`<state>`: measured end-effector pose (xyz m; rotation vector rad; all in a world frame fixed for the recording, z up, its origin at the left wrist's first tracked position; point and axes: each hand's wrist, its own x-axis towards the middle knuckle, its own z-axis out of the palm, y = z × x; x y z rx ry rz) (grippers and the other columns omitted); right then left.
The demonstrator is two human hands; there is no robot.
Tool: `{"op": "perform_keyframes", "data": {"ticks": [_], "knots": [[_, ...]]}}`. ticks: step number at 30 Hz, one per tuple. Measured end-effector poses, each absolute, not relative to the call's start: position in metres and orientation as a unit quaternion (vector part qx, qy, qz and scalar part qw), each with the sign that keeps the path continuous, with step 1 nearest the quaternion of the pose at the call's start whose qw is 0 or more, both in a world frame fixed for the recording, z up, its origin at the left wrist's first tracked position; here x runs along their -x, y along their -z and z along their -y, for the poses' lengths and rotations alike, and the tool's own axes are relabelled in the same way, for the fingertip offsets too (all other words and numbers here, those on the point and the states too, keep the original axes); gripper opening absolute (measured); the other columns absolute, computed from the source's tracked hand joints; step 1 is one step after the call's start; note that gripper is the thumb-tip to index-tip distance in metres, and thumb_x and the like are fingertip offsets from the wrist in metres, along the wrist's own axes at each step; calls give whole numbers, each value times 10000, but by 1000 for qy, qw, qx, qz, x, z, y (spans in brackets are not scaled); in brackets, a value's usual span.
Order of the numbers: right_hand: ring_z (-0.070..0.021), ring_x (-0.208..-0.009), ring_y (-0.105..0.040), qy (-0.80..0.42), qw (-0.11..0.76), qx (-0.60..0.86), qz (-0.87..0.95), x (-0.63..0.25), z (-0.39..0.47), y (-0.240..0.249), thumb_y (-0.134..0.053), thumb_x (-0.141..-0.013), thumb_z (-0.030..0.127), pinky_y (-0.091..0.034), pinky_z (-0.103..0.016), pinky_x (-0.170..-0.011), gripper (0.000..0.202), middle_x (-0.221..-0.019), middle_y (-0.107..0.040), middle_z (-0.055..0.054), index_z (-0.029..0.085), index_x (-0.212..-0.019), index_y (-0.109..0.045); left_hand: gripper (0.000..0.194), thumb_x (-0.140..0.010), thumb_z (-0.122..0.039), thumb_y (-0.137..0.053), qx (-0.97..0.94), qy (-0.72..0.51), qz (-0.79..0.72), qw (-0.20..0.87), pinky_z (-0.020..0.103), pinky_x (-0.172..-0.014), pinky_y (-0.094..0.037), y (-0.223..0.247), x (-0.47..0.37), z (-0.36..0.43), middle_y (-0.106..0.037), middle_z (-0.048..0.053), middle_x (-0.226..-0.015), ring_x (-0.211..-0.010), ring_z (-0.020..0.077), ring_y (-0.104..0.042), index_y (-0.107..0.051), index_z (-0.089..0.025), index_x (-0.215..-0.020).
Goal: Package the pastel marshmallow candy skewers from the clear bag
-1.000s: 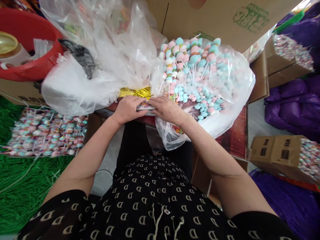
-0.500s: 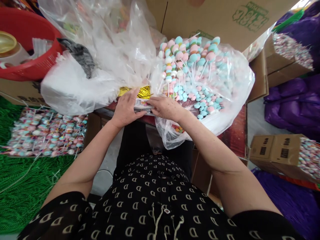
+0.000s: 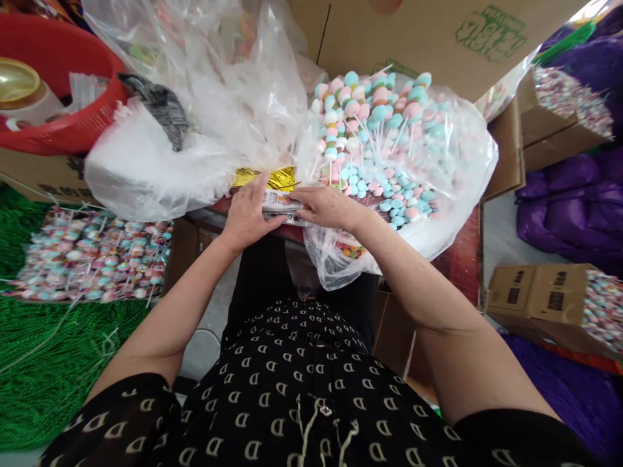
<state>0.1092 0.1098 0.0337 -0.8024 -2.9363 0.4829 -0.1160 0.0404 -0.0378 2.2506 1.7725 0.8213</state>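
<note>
A thin stack of printed plastic bags (image 3: 278, 200) lies at the table's front edge. My left hand (image 3: 249, 211) rests flat over its left end, fingers stretched forward and thumb apart. At the other end my right hand (image 3: 327, 207) has its fingers bent together at the edge of the bags; the fingertips are partly hidden. Just behind the stack are gold metallic twist ties (image 3: 282, 177). To the right, candy skewers (image 3: 377, 104) in pink, blue and white on white sticks lie in a clear bag, with loose candies (image 3: 402, 201) in front of them.
A crumpled clear plastic bag (image 3: 228, 97) fills the back left. Beside it stand a red basket (image 3: 92, 123) and a dark grey cloth (image 3: 163, 110). A large cardboard box (image 3: 413, 39) blocks the back. Candy-filled boxes (image 3: 540, 292) stand at right, and packed candy skewers (image 3: 97, 256) at lower left.
The view has shifted very slightly. Both hands stay at the stack of bags, with hardly any movement of the fingers.
</note>
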Motion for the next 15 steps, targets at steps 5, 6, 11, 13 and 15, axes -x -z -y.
{"op": "perform_keyframes", "data": {"ticks": [5, 6, 11, 13, 15], "knots": [[-229, -964, -657, -185, 7, 269, 945, -109, -116, -42, -570, -962, 278, -431, -309, -840, 254, -1080, -761, -78, 169, -1145, -708, 1017, -858, -746, -643, -754, -279, -589, 80, 558, -1240, -340, 39, 117, -41, -447, 258, -1638, -1527, 428, -418, -330, -160, -1628], [-221, -956, -657, -190, 6, 276, 942, -109, -116, -43, -576, -957, 285, -423, -301, -832, 252, -1071, -764, -65, 176, -1137, -715, 1019, -857, -750, -641, -754, -279, -590, 80, 555, -1240, -342, 39, 117, -41, -442, 258, -1642, -1529, 427, -416, -329, -162, -1629], [-197, -897, -659, -209, -30, 314, 926, -107, -118, -50, -562, -945, 265, -398, -287, -784, 238, -1004, -768, -37, 180, -1085, -735, 1049, -850, -761, -644, -754, -278, -591, 78, 550, -1238, -347, 38, 118, -41, -427, 259, -1653, -1539, 422, -407, -304, -164, -1643], [-204, -887, -655, -195, -49, 317, 927, -104, -115, -52, -554, -940, 241, -394, -295, -779, 236, -1002, -765, -52, 169, -1078, -731, 1066, -846, -765, -645, -754, -277, -591, 78, 555, -1243, -338, 39, 118, -41, -417, 267, -1658, -1543, 428, -400, -295, -156, -1648], [-222, -909, -651, -171, -58, 312, 933, -102, -112, -53, -558, -931, 219, -394, -307, -788, 240, -1038, -761, -81, 150, -1096, -718, 1085, -839, -775, -645, -754, -279, -590, 80, 556, -1248, -330, 42, 120, -42, -406, 269, -1665, -1549, 431, -391, -285, -152, -1652]]}}
